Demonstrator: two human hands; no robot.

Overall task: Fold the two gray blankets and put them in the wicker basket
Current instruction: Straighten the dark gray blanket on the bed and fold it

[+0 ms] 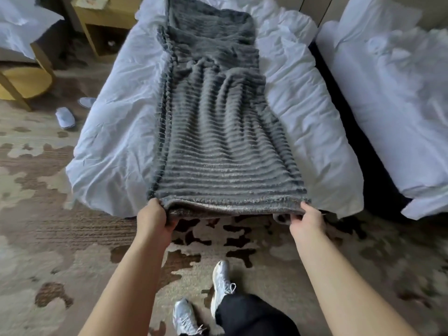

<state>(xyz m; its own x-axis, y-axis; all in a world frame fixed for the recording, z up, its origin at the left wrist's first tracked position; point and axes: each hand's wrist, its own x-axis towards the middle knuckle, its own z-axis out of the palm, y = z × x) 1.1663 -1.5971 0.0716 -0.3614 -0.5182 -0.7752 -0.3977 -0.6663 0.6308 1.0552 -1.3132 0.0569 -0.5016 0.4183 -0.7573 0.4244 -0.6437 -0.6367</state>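
Observation:
A gray ribbed blanket (218,132) lies lengthwise down the middle of a white bed (116,132), folded into a long strip with some wrinkles halfway up. Its near end hangs just past the foot of the bed. My left hand (155,219) grips the near left corner of that end. My right hand (306,220) grips the near right corner. Both hands hold the edge slightly lifted off the mattress. Only one gray blanket can be made out, and no wicker basket is in view.
A second white bed (392,105) stands to the right across a dark gap. To the left are a wooden nightstand (97,23), a wooden chair (21,81) and two white slippers (65,117) on patterned carpet. My feet in grey sneakers (221,284) stand below.

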